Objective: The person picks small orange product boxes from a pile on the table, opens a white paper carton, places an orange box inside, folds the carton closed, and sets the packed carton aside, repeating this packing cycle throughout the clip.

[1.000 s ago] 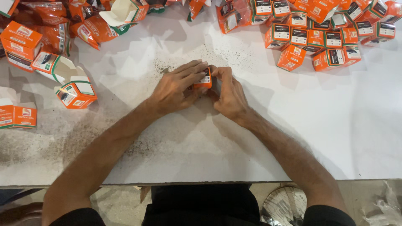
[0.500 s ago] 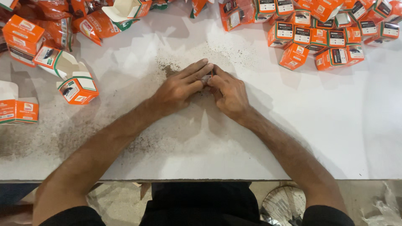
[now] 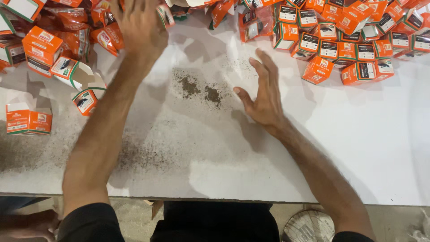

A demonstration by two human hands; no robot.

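The left hand [image 3: 139, 28] reached to the far edge of the white table [image 3: 367, 148], fingers spread over a heap of orange pouches [image 3: 67, 20]; its grip was loose, and whether it touched a pouch could not be told. The right hand [image 3: 265, 96] hovered open near the middle, fingers released, holding nothing. Just to its left lay two small piles of dark powder [image 3: 199, 89], with finer dust scattered around them. Far right stood a cluster of roughly twenty small orange boxes [image 3: 340, 40], packed close together. On the left, about five more cartons [image 3: 41, 45] lay apart, two of them with flaps open. One carton [image 3: 27, 121] sat alone near the left edge.
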